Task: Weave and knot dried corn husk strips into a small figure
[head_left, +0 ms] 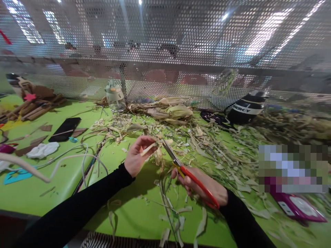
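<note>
My left hand is closed, pinching a pale strip of corn husk between thumb and fingers. In my right hand is a pair of scissors with red and yellow handles, its blades pointing up and left. The blade tips are close to the end of the husk strip; whether they touch it I cannot tell. Below and between the hands hang or lie thin dry husk strands. Cut husk scraps are spread over the green tabletop.
Behind stand a perforated metal screen, a clear bottle and a bundle of husks. At left are a black phone, white tissue and a looping cable. A black bottle and a purple device are at right.
</note>
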`<action>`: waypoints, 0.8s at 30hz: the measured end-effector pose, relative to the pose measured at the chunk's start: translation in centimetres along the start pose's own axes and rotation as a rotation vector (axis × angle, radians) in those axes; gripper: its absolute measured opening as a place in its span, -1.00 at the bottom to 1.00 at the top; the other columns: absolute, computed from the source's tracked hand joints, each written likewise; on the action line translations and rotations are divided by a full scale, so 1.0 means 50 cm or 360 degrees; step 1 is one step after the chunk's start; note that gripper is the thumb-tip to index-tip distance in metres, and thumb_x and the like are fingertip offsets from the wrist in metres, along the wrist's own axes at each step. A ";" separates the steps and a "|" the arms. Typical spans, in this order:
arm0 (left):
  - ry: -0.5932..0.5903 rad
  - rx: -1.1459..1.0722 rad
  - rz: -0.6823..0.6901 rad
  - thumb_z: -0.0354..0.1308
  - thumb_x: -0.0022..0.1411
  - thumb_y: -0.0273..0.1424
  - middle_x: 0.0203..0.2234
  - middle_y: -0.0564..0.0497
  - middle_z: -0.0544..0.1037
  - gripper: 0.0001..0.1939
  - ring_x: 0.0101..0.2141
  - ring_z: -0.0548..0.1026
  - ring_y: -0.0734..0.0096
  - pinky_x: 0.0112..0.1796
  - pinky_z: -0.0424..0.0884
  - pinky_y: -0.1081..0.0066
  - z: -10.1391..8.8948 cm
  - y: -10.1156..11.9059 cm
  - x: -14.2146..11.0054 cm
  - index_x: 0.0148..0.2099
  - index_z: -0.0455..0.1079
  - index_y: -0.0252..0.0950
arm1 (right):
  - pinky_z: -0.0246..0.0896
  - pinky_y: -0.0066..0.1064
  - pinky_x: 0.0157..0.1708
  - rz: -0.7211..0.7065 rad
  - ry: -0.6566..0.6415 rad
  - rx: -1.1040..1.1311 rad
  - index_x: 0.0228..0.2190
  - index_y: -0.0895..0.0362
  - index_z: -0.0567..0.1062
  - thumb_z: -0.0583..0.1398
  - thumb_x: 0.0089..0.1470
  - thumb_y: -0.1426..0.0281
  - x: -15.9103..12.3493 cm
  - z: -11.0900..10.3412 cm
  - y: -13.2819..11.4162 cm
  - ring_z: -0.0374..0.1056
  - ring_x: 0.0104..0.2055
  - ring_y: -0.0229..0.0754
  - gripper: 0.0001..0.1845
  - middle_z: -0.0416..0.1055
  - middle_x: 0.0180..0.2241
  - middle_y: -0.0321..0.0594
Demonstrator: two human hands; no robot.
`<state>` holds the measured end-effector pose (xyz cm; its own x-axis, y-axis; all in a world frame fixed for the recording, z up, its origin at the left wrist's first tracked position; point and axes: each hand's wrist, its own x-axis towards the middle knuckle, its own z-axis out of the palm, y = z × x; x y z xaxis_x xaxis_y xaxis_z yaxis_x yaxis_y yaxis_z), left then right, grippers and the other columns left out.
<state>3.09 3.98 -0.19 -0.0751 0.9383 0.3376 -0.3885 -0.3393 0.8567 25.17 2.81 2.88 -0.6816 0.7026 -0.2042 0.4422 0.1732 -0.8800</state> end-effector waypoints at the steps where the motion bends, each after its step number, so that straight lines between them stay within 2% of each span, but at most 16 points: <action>1: 0.0006 -0.0018 0.0005 0.28 0.03 -0.49 -0.30 0.09 0.51 -0.81 -0.25 0.46 0.55 -0.17 0.39 0.48 0.000 0.000 0.000 -0.27 0.37 -0.23 | 0.26 -0.51 -0.61 -0.0012 -0.0001 -0.0007 -0.26 0.19 0.38 -0.04 -0.05 -0.25 -0.001 0.001 -0.001 0.13 -0.57 -0.38 -0.24 0.14 -0.50 -0.32; 5: -0.0010 -0.0089 -0.0005 0.29 0.02 -0.48 -0.28 0.09 0.53 -0.82 -0.25 0.48 0.54 -0.19 0.40 0.50 -0.003 -0.001 0.000 -0.29 0.39 -0.23 | 0.25 -0.50 -0.64 -0.0033 0.0019 -0.0021 -0.27 0.20 0.39 -0.09 -0.05 -0.26 0.000 0.004 0.000 0.12 -0.58 -0.37 -0.21 0.13 -0.52 -0.32; 12: 0.0025 -0.0048 0.0002 0.29 0.02 -0.49 -0.31 0.06 0.53 -0.83 -0.29 0.48 0.53 -0.20 0.42 0.49 -0.002 0.005 0.002 -0.28 0.43 -0.24 | 0.12 -0.54 -0.67 0.0001 0.0081 -0.0179 -0.36 0.20 0.38 -0.08 0.01 -0.21 0.003 0.002 -0.009 0.06 -0.65 -0.40 -0.29 0.09 -0.62 -0.39; 19: 0.0003 -0.0137 -0.0019 0.30 0.01 -0.46 -0.29 0.06 0.52 -0.83 -0.28 0.49 0.52 -0.20 0.42 0.48 -0.002 0.010 0.002 -0.29 0.44 -0.24 | 0.03 -0.51 -0.68 -0.0055 0.0110 -0.0309 -0.52 0.16 0.35 -0.07 -0.09 -0.28 0.007 -0.006 -0.017 0.09 -0.63 -0.35 -0.26 0.14 -0.66 -0.36; 24: -0.0007 -0.0186 -0.0066 0.32 -0.01 -0.41 -0.29 0.04 0.52 -0.82 -0.30 0.48 0.52 -0.22 0.42 0.49 -0.001 0.016 0.002 -0.30 0.43 -0.25 | -0.07 -0.52 -0.70 0.0025 0.0227 -0.0297 -0.61 0.14 0.26 -0.03 -0.11 -0.27 0.003 0.000 -0.024 0.00 -0.66 -0.39 -0.31 0.08 -0.67 -0.38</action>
<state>2.72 3.80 0.52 -0.0530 0.9510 0.3047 -0.4956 -0.2899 0.8187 24.52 2.73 3.90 -0.5904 0.7943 -0.1434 0.5614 0.2765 -0.7800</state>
